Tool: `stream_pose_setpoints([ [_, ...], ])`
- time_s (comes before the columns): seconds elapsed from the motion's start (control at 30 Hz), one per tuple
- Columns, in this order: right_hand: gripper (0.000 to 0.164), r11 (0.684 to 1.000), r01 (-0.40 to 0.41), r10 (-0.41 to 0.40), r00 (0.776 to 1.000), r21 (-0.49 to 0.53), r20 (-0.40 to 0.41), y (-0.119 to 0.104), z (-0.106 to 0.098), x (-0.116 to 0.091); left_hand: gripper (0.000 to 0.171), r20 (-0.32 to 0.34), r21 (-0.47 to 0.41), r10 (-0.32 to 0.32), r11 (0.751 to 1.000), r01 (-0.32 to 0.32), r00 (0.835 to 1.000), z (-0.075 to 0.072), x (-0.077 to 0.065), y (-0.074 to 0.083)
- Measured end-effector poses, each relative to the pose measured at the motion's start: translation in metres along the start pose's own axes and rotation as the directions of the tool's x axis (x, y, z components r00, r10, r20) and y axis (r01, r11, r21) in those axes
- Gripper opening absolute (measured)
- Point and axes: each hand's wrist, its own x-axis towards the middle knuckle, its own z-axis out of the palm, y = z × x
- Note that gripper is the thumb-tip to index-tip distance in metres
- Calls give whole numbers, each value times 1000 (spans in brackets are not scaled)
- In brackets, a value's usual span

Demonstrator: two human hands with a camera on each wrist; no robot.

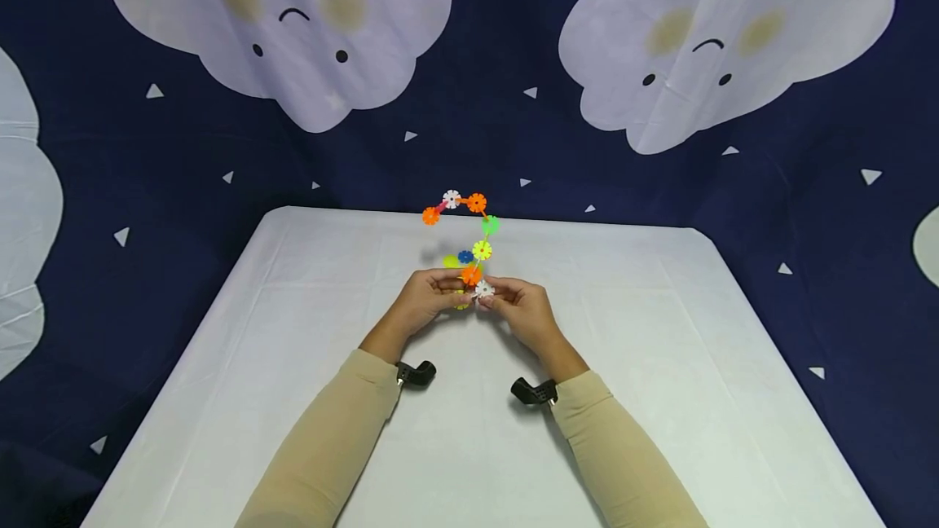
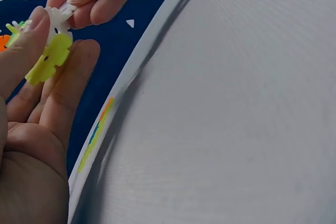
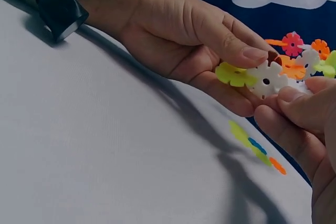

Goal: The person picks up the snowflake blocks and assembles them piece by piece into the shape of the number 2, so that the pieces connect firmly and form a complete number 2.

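A curved chain of plastic snowflake discs [image 1: 481,250] in orange, white, green and yellow rises above both hands in the head view. Its lower end is held by my left hand [image 1: 427,297], the thumb pressing on the discs beside a yellow disc [image 2: 50,61]. My right hand [image 1: 526,310] pinches a white disc [image 2: 67,10] against that same end. Another white disc [image 3: 266,80] shows between the two hands in the right wrist view. Fingers partly cover where the pieces meet, so I cannot tell how firmly they are joined.
Several loose discs lie on the white table [image 1: 623,332] just beyond the hands, among them a blue disc [image 3: 257,145], an orange disc [image 3: 277,166] and a yellow disc [image 3: 239,132]. A dark blue cloth with clouds [image 1: 513,153] hangs behind the table's far edge.
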Motion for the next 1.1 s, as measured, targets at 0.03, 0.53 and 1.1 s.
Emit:
stream_pose_setpoints([
  [0.03, 36, 1000, 7, -7, 1000, -2, 4, 0, 0, 0, 50, 0, 4, 3, 1000, -3, 1000, 1, 0, 0],
  [0.53, 30, 982, 175, -184, 972, -75, -144, -29, 19, -9, 49, 2, -180, 43, 983, -41, 999, 12, 2, 1],
  [1.1, 31, 859, 360, -414, 907, -364, -80, 9, 28, -2, 42, -77, -108, -36, 994, 28, 996, 15, 2, 5],
])
